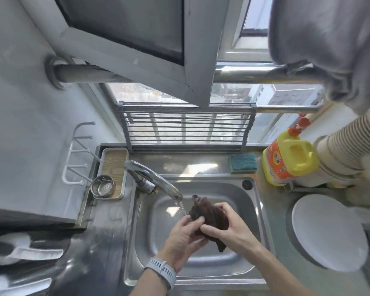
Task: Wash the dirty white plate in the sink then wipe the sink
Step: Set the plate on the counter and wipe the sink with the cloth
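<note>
Steel sink [252, 212]: both hands over the basin, left hand [183, 236] and right hand [226, 228] together gripping a bunched dark brown cloth [209, 212] beside the running tap [152, 180]. White plate [327, 231] lies on the worktop at the sink's right edge, outside the basin. Tray [113, 154] at the back left corner holds a small metal strainer cup [103, 185]. Yellow detergent jug [288, 161] at back right, orange label, writing unreadable. Green sponge [242, 162] on the back rim.
</note>
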